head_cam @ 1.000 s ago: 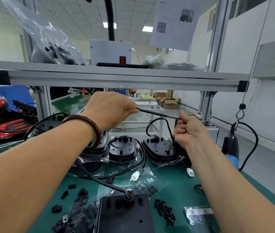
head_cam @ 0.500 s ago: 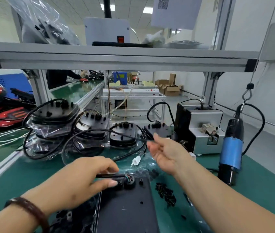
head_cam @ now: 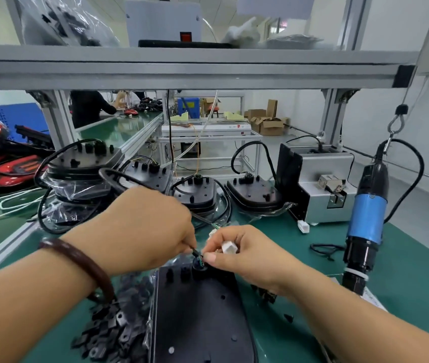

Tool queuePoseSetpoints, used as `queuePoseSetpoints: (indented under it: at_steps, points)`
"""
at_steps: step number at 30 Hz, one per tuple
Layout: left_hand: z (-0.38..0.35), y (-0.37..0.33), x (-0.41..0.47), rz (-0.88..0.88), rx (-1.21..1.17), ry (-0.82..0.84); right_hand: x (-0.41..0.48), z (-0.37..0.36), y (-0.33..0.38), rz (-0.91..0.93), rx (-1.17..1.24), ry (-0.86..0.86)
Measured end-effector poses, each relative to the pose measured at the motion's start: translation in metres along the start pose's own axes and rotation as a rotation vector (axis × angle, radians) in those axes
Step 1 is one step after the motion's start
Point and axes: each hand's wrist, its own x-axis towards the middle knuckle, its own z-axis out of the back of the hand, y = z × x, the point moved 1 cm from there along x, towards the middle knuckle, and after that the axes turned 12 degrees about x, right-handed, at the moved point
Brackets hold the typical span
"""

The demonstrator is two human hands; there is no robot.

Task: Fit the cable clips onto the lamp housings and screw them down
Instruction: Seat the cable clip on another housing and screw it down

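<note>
Right hand [head_cam: 247, 255] has dropped from its open, raised pose of half a second ago to meet left hand [head_cam: 140, 229] at cable entry. Shelf beam [head_cam: 182, 72] overhead, well above fingers. Counter [head_cam: 404, 271] bare green right of fingers up to hanging screwdriver [head_cam: 368, 218]. Lamp housing [head_cam: 200, 323] flat beneath fingers, running toward viewer. Clear bag [head_cam: 148, 318] holds cable clips [head_cam: 111, 334], left of housing, under left wrist. Left fingers pinch cable [head_cam: 196, 252]; right fingers curl round white connector [head_cam: 229, 248].

A factory assembly line: aluminium-frame workbench [head_cam: 182, 72], hanging electric screwdriver [head_cam: 366, 218], stacked lamp housings [head_cam: 195, 195].
</note>
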Motion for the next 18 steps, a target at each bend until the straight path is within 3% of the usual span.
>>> queuePoseSetpoints:
  at_steps: [9, 18]
  points:
    - [0.012, -0.011, 0.022, -0.096, 0.274, 0.069, 0.004, 0.003, -0.004, 0.059, -0.028, 0.056]
    - [0.017, -0.021, 0.023, -0.118, 0.361, 0.097, 0.005, 0.0, -0.001, 0.101, -0.01, 0.054]
